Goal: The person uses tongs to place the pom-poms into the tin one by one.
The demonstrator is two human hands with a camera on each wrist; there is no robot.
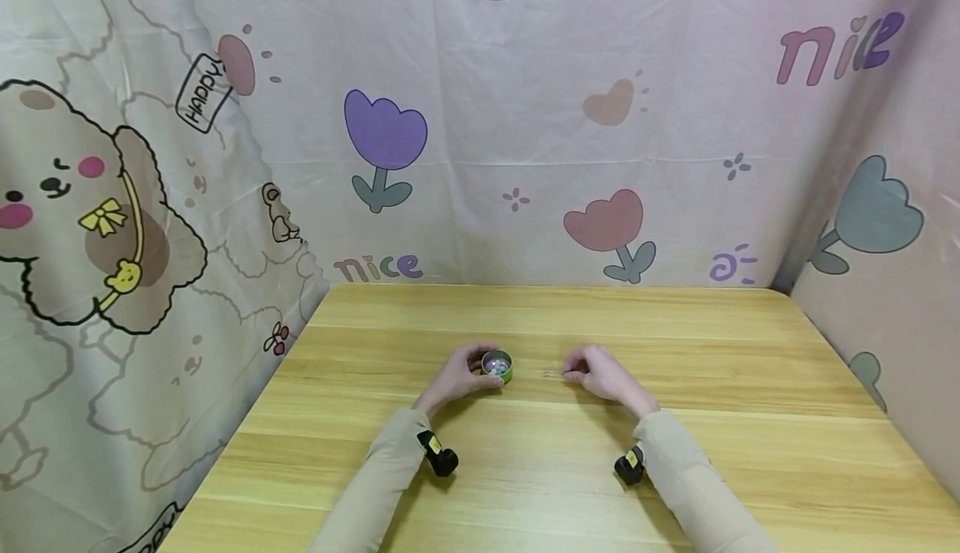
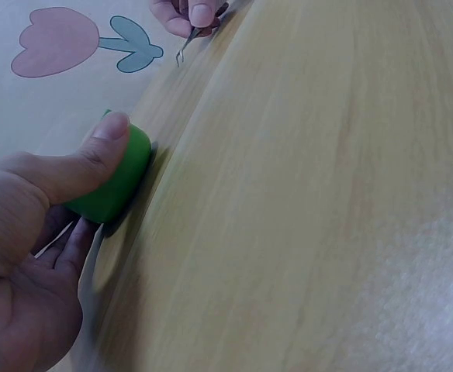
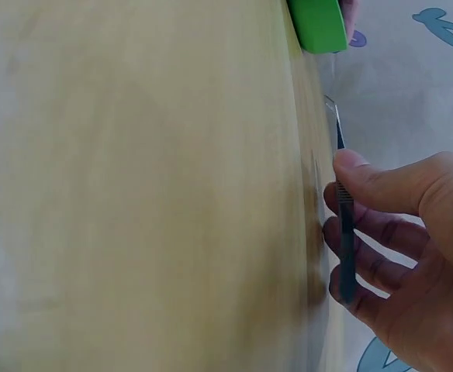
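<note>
My left hand (image 1: 459, 375) grips a small round green container (image 1: 507, 376) from its left side, thumb nearest me. Small pale, shiny pieces lie inside it, too small to tell apart. The left wrist view shows the thumb pressed along the green wall (image 2: 126, 182), with fingers around the far side. To the right, my right hand (image 1: 602, 374) pinches a pair of tweezers (image 3: 346, 260) between thumb and fingers. Their thin bent tips point left toward the container, with a gap between, and nothing is visible in them.
Both hands are over a light wood-grain table (image 1: 510, 470). A printed cloth (image 1: 495, 136) with flowers and cartoon figures hangs behind it and along both sides. Each sleeve carries a black wrist camera (image 1: 442, 459).
</note>
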